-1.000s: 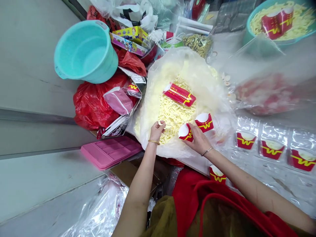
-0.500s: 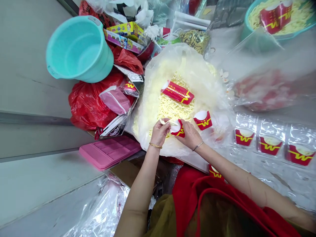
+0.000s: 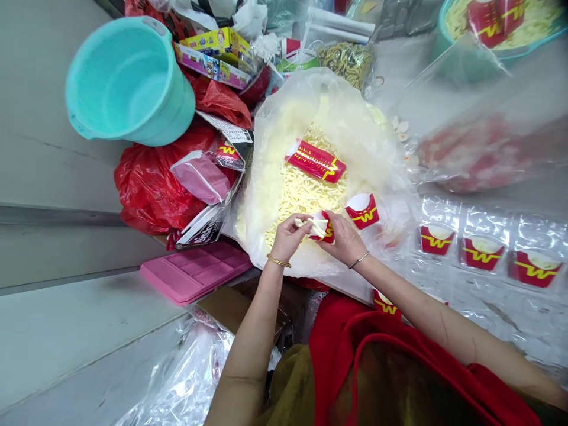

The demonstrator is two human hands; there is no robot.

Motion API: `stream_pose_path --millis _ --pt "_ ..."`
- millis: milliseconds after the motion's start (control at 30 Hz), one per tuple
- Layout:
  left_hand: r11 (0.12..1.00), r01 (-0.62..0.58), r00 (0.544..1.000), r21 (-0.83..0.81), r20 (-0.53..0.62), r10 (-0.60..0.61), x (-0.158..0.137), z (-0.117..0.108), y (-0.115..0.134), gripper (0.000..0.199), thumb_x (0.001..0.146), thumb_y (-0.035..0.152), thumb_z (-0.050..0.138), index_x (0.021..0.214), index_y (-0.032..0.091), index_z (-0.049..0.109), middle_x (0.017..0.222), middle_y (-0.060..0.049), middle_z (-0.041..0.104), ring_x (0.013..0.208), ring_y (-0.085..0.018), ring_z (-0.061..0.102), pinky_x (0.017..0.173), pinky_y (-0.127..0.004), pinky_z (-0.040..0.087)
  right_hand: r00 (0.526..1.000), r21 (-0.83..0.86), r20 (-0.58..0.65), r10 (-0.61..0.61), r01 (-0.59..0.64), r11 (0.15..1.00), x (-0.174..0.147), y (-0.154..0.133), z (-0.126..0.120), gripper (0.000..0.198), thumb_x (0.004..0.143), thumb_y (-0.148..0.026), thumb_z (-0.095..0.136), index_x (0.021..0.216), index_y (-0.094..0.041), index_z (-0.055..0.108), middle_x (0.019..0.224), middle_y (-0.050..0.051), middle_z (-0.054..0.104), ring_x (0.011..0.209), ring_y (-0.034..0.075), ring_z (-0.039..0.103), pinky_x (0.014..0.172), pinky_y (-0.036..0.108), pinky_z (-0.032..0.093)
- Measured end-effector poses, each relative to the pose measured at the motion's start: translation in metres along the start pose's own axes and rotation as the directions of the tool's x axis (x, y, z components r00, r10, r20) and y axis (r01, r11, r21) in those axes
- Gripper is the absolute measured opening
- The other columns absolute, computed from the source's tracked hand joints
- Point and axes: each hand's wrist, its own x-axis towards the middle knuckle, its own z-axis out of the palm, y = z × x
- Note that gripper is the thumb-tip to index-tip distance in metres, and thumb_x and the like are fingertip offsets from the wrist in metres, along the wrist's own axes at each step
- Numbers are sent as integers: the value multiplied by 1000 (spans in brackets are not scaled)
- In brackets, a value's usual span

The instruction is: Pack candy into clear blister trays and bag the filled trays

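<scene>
Between the fingertips of my left hand are a few pale yellow toy fries, pinched at the mouth of a small red fry box. My right hand grips that box, which has a yellow zigzag mark and a white inside. Both hands are over a large clear plastic bag spread open around a heap of loose fries. On the heap rests a nested stack of red fry boxes. A single red fry box lies just beyond my right hand.
At right, several filled boxes sit in clear plastic packs. A turquoise tub of fries stands at the back right. Another turquoise bucket sits over red bags at left. A pink tray lies near the table edge.
My left hand has brought the fries rightward to the box's mouth, where they now overlap its white inside. My right hand still grips the box. The view has shifted slightly.
</scene>
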Motion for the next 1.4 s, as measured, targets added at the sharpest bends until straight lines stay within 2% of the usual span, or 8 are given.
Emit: stream_pose_path --millis 100,200,500,833,1033,1200,1300,1400 --pt "958 110 992 -265 -29 -122 -2 -6 9 25 68 34 74 84 18 64 77 1 60 56 -4 48 51 -17 38 1000 35 -12 -2 3 999 -2 4 -1 74 78 -40 65 138 -15 28 125 17 50 116 31 48 97 49 43" --pt "931 155 985 -331 -14 -169 -4 -11 15 27 66 34 75 83 17 63 75 2 59 55 -3 47 50 -16 37 1000 58 -8 -9 9 998 -3 4 -1 75 78 -42 64 138 -17 27 126 17 50 117 31 48 97 51 43" --pt "994 26 998 107 57 -32 4 0 4 24 70 35 72 81 15 66 68 1 59 61 -9 53 59 -21 43 998 50 23 -51 50 998 -5 -1 -1 74 81 -40 62 141 -18 24 129 17 48 119 31 46 98 51 42" --pt "986 16 998 168 62 -27 1 -7 10 27 77 32 65 98 16 67 79 -3 66 63 -10 56 61 -21 47 1000 53 19 -18 17 998 -6 2 -3 75 79 -41 63 139 -14 27 126 18 49 116 30 48 98 48 43" --pt "935 -145 988 323 105 117 3 -1 3 29 78 23 63 106 17 65 100 -6 66 85 -15 60 76 -25 48 999 80 21 -39 37 996 -7 -2 0 73 80 -38 63 139 -16 25 125 17 50 117 30 48 97 48 44" --pt "978 -100 988 183 132 77 3 1 2 44 76 25 67 118 19 57 106 -8 63 96 -17 59 78 -26 48 1000 95 14 -15 14 995 -6 -1 -1 74 80 -38 62 140 -18 24 126 17 49 117 31 47 96 51 44" --pt "983 -98 994 154 56 90 1 8 -4 38 77 27 65 113 20 58 105 -7 63 92 -16 60 76 -26 48 1000 78 16 -4 2 997 -7 0 0 75 79 -37 63 139 -16 24 127 18 48 118 31 47 97 50 44" --pt "938 -151 985 312 -30 169 -2 20 -10 15 81 26 59 95 19 62 92 -5 63 85 -16 59 74 -27 47 999 59 33 -1 -1 998 -11 1 3 74 79 -34 62 140 -17 24 127 18 48 117 31 47 95 51 45"
